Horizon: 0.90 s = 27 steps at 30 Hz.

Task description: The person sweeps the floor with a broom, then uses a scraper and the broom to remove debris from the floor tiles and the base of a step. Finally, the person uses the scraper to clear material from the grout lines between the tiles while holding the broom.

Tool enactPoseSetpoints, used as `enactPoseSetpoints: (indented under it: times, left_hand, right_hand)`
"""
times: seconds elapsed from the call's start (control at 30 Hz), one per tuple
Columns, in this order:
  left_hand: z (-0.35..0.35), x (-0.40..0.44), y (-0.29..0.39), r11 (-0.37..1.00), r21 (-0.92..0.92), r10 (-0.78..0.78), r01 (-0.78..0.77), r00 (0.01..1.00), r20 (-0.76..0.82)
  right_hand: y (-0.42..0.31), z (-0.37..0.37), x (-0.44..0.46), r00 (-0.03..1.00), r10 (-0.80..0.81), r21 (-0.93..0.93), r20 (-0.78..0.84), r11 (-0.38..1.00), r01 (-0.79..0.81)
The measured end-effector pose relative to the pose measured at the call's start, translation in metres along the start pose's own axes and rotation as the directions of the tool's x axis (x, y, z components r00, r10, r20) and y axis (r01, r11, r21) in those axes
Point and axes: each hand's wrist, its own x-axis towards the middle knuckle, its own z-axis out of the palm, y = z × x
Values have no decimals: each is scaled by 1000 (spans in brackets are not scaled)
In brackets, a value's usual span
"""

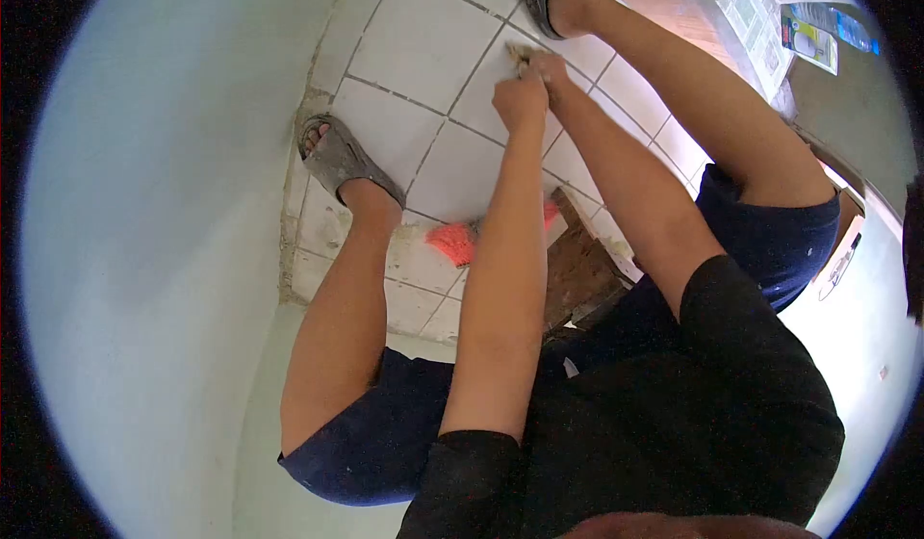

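Both of my hands are close together over the white floor tiles point(423, 43), between my feet. My left hand point(521, 101) is closed, and what it grips is too small to make out. Just beyond and to its right, my right hand point(550, 69) is closed round a small tan object point(519, 54), which looks like a piece of cloth or sponge. Dark joint lines run between the tiles around the hands.
A red bristly object point(450, 243) lies beneath my left forearm, beside a worn brown wooden board point(580, 269). A pale wall point(173, 202) rises at the left. Newspaper point(753, 24), a plastic bottle point(835, 25) and a small packet point(809, 42) are at the upper right.
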Motion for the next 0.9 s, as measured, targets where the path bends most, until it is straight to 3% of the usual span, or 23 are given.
enactPoseSetpoints:
  times: [0.03,0.13,0.2,0.27,0.3,0.33,0.37,0.47,0.5,0.57,0.67,0.7,0.73,0.77,0.9]
  left_hand:
    - [3,11,0,1000,4,-6,6,1000,6]
    - [4,22,-6,991,-117,-55,58,998,28]
    - [-5,0,-27,1000,18,20,-19,999,-48]
    - [4,0,-80,1000,22,-8,12,989,-149]
    - [-6,-16,-85,1000,25,-10,14,988,-151]
    - [-20,-34,-87,991,-123,-71,48,980,-186]
    - [-30,-43,-88,960,-269,-134,74,968,-212]
    - [-48,-34,-105,955,-275,-183,111,951,-251]
    - [-50,-30,-106,955,-271,-192,120,947,-256]
    - [-48,-10,-96,803,-596,-180,0,953,-243]
    - [-60,29,-78,753,-652,-252,91,955,-157]
    - [-64,30,-73,750,-655,-252,87,954,-161]
    - [-67,29,-68,646,-758,-274,91,954,-120]
    - [-69,28,-63,526,-845,-288,91,955,-77]
    - [-56,25,-98,461,-884,-346,80,934,-95]
  right_hand:
    - [-3,2,9,995,94,148,-30,985,-89]
    - [19,19,30,998,26,172,-48,985,-17]
    - [23,27,3,973,-222,-342,60,911,230]
    - [34,44,-17,883,-406,-586,234,666,461]
    - [23,52,-38,884,-404,-582,236,669,462]
    - [-1,61,-63,974,-177,-263,140,942,209]
    - [-20,68,-76,986,87,113,140,988,-103]
    - [-38,93,-83,970,95,175,224,975,-136]
    - [-42,98,-81,967,99,175,236,974,-143]
    - [-57,98,-60,988,-9,93,152,996,-5]
    - [-97,91,-39,986,41,23,164,999,-46]
    - [-110,87,-34,979,-42,-107,201,992,65]
    - [-122,85,-34,961,-120,-233,249,956,180]
    - [-121,88,-35,959,-130,-236,253,953,191]
    - [-96,100,-47,954,-21,-221,299,971,90]
